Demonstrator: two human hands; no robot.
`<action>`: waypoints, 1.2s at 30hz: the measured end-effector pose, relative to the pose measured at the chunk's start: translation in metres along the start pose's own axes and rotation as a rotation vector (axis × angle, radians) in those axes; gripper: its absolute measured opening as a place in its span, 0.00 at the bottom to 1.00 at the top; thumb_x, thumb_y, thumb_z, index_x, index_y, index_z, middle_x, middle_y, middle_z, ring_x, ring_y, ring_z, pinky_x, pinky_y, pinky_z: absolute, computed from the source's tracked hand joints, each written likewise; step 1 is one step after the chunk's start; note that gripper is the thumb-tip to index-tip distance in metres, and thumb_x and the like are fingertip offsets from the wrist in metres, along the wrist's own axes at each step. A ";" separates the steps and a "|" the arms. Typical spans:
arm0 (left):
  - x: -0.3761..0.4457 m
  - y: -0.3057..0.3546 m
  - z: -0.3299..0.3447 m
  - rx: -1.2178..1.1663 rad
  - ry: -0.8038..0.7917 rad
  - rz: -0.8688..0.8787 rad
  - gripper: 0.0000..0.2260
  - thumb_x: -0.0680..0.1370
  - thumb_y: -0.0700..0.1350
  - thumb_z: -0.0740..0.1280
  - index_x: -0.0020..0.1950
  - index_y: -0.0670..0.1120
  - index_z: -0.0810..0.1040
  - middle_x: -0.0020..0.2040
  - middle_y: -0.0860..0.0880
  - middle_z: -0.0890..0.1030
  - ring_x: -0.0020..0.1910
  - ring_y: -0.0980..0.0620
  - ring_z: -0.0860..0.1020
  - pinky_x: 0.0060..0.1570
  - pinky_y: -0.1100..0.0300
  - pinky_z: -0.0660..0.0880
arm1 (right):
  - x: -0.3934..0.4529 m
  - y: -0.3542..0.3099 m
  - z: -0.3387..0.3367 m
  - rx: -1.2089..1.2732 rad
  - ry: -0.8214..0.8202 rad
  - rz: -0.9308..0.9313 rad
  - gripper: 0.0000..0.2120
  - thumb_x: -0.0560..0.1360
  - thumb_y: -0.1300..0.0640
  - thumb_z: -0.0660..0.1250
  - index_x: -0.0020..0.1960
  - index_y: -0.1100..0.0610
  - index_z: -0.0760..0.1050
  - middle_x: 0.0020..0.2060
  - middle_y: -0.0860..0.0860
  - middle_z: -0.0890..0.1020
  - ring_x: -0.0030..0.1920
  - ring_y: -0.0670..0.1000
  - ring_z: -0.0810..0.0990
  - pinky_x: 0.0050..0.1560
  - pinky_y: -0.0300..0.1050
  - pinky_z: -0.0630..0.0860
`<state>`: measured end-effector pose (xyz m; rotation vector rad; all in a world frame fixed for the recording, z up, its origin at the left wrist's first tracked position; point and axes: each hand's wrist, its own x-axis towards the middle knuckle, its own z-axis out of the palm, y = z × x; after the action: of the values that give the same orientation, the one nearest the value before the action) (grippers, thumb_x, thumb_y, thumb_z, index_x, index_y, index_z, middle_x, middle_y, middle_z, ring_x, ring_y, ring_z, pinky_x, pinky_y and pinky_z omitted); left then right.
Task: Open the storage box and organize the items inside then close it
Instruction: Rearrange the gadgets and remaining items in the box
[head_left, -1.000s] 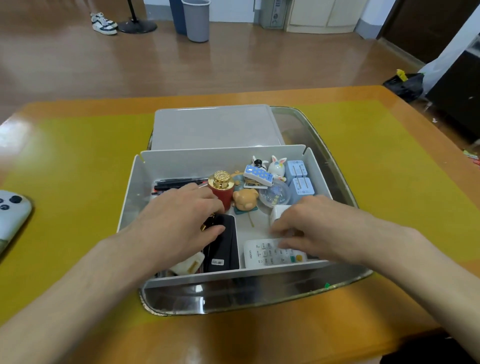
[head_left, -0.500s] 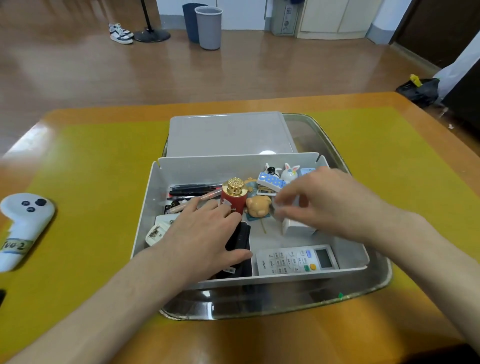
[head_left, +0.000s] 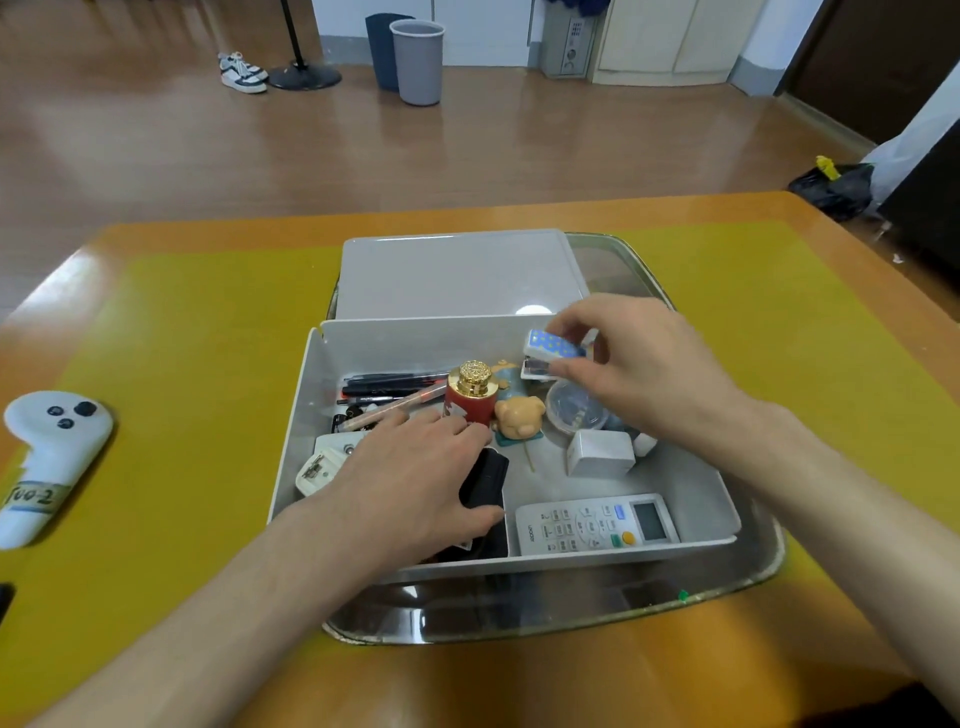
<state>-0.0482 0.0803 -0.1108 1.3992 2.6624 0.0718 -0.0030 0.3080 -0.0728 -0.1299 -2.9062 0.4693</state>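
The white storage box (head_left: 298, 415) stands open in a metal tray (head_left: 748, 577), its lid (head_left: 457, 275) lying flat behind it. My right hand (head_left: 639, 369) pinches a small blue dotted stapler (head_left: 553, 347) lifted at the box's far right. My left hand (head_left: 415, 478) rests flat on a black case (head_left: 485, 483) near the front. Inside lie a white remote (head_left: 592, 522), a red bottle with a gold cap (head_left: 470, 395), a bear figure (head_left: 519, 415), pens (head_left: 384, 387), a white plug (head_left: 324, 462), a white cube (head_left: 600, 452) and a clear ball (head_left: 571, 408).
A white game controller (head_left: 49, 457) lies on the yellow mat (head_left: 182, 364) at the left. The wooden table edge runs along the front. Bins (head_left: 418, 60), shoes (head_left: 241, 73) and a black bag (head_left: 831, 184) stand on the floor beyond.
My right hand moved from the remote to the back right and picked up the blue stapler, lifting it. My left hand stayed on the black case.
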 end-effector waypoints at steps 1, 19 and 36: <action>0.000 -0.001 -0.002 -0.010 -0.002 0.003 0.24 0.74 0.68 0.61 0.64 0.56 0.72 0.59 0.56 0.77 0.62 0.53 0.73 0.64 0.51 0.70 | -0.004 -0.002 -0.007 0.108 -0.030 0.006 0.12 0.70 0.41 0.71 0.50 0.45 0.79 0.43 0.39 0.81 0.40 0.45 0.80 0.40 0.46 0.74; 0.022 -0.018 -0.009 -0.212 0.290 -0.101 0.24 0.78 0.50 0.68 0.73 0.56 0.67 0.64 0.56 0.73 0.59 0.51 0.76 0.48 0.50 0.77 | -0.035 -0.014 0.038 -0.217 -0.213 -0.138 0.08 0.74 0.45 0.69 0.51 0.45 0.76 0.46 0.45 0.78 0.54 0.51 0.75 0.41 0.49 0.73; 0.044 -0.051 -0.036 -0.645 0.405 -0.220 0.24 0.69 0.44 0.79 0.62 0.56 0.78 0.58 0.52 0.78 0.56 0.51 0.77 0.58 0.52 0.75 | -0.037 -0.013 0.043 -0.316 -0.154 -0.166 0.09 0.73 0.43 0.69 0.52 0.44 0.77 0.47 0.43 0.80 0.55 0.49 0.75 0.36 0.46 0.67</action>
<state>-0.1199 0.0882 -0.0845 0.9458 2.6726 1.1788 0.0241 0.2787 -0.1150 0.1070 -3.0866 -0.0103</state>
